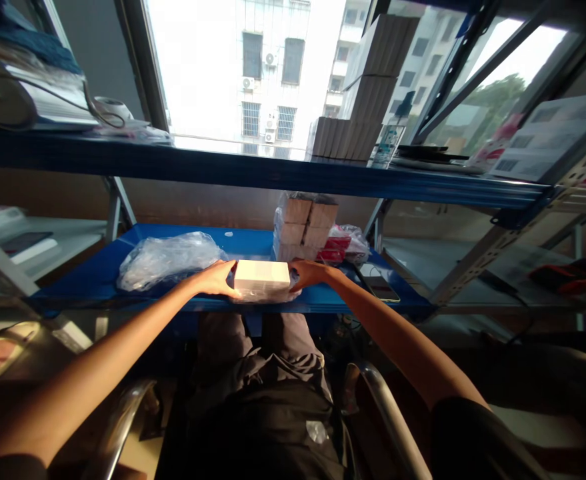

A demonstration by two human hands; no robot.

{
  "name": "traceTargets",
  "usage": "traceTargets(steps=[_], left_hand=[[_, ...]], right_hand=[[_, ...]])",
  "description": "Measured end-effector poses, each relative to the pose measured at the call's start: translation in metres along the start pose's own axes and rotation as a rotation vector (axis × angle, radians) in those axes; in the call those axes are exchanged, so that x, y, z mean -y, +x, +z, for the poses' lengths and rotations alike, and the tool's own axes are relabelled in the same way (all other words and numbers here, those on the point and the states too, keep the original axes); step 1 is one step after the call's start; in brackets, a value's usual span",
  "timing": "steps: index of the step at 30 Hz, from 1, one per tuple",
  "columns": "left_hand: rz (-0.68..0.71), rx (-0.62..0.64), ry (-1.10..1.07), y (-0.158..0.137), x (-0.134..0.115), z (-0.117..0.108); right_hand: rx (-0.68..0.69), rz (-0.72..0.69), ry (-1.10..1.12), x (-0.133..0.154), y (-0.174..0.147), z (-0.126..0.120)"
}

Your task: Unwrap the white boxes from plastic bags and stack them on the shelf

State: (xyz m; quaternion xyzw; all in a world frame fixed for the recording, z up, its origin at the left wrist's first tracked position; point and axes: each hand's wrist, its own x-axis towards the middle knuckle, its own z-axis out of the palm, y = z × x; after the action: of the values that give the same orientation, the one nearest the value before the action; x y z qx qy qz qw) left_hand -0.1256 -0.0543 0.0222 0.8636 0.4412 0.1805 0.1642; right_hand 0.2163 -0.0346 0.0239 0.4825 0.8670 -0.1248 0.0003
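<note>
A small white box (261, 275) sits near the front edge of the blue shelf, with clear plastic wrap (265, 295) bunched beneath and around its lower front. My left hand (219, 278) grips the box's left end, thumb and fingers on either side of the corner. On the opposite end my right hand (309, 275) is closed in the same way, its fingertips partly hidden. Just behind stand stacked small boxes (305, 223) in clear plastic. To the left of my left hand lies a crumpled clear plastic bag (170, 259).
Red packets in plastic (340, 245) and a phone-like flat object (380, 287) lie on the right of the blue shelf (137, 237). Above runs an upper shelf edge (223, 163) bearing tall stacks of boxes (367, 87). Metal chair armrests (383, 407) flank my legs.
</note>
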Motion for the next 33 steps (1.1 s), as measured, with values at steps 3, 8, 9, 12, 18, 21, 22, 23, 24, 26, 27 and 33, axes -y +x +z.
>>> traceTargets(steps=[3, 8, 9, 12, 18, 21, 22, 23, 24, 26, 27, 33], left_hand=[[0.009, 0.007, -0.03, 0.007, 0.007, 0.008], [0.019, -0.008, 0.013, 0.017, 0.001, -0.001], [0.06, 0.015, 0.007, 0.018, -0.001, -0.004], [0.156, 0.048, -0.041, 0.022, -0.007, -0.009], [0.099, 0.042, -0.086, 0.04, 0.0, 0.003], [0.083, 0.021, -0.198, 0.045, 0.006, 0.007], [0.081, -0.001, -0.225, 0.045, 0.007, 0.007], [0.077, -0.026, -0.263, 0.045, 0.008, 0.007], [0.075, -0.049, -0.305, 0.045, 0.009, 0.006], [0.073, -0.088, -0.391, 0.046, 0.01, 0.002], [0.076, -0.125, -0.452, 0.048, 0.011, -0.001], [0.149, -0.342, -0.644, 0.059, 0.006, -0.033]], right_hand=[[-0.038, 0.032, 0.144, -0.01, -0.002, -0.002], [-0.018, -0.123, 0.597, -0.003, -0.01, -0.023], [-0.065, -0.153, 0.623, 0.003, -0.011, -0.025], [-0.173, -0.14, 0.433, 0.027, -0.009, -0.024], [-0.21, -0.026, -0.051, 0.061, 0.003, -0.016], [-0.282, -0.045, -0.035, 0.06, 0.003, -0.019], [-0.32, -0.053, -0.012, 0.059, 0.002, -0.02], [-0.362, -0.061, 0.018, 0.057, 0.002, -0.021], [-0.41, -0.068, 0.053, 0.054, 0.001, -0.022], [-0.504, -0.088, 0.138, 0.049, 0.001, -0.024], [-0.545, -0.107, 0.19, 0.046, 0.002, -0.025], [-0.759, -0.327, 0.3, 0.045, 0.003, -0.05]])
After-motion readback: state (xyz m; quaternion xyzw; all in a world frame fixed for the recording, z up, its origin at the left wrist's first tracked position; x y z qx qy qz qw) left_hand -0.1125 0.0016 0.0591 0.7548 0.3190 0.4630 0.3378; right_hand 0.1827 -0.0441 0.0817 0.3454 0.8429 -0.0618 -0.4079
